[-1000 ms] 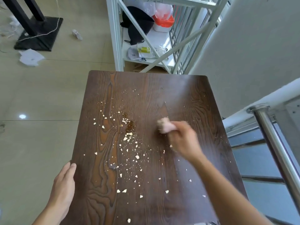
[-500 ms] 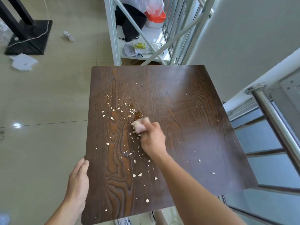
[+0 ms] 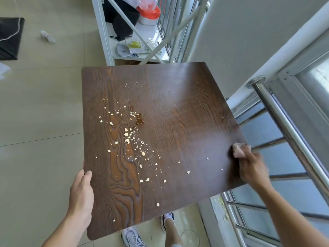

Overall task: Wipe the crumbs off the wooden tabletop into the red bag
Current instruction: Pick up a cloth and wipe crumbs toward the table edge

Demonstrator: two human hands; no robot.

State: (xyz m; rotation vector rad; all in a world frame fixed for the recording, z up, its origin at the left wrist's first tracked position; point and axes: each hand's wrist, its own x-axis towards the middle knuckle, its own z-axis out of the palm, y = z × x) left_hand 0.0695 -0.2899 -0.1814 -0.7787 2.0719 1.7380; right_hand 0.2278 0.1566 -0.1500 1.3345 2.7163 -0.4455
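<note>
The dark wooden tabletop [image 3: 178,97] fills the middle of the view. Pale crumbs [image 3: 130,138] lie scattered over its left-centre, around a small brown sticky stain [image 3: 139,120]. My right hand [image 3: 252,168] sits at the table's right edge, shut on a crumpled pinkish tissue [image 3: 238,151] pressed to the wood. My left hand [image 3: 81,193] rests flat against the table's left front edge, fingers together, holding nothing. A red bag [image 3: 149,9] shows on the white shelf behind the table.
A white metal shelf [image 3: 105,36] with a black bag [image 3: 121,24] and packets stands beyond the far edge. A steel railing [image 3: 288,129] runs close along the right. Litter lies on the tiled floor at left. My shoes [image 3: 131,236] show below the table.
My right hand with the tissue swept from the table's centre near the stain out to the right edge. The left hand stayed on the left edge. The view shifted a little.
</note>
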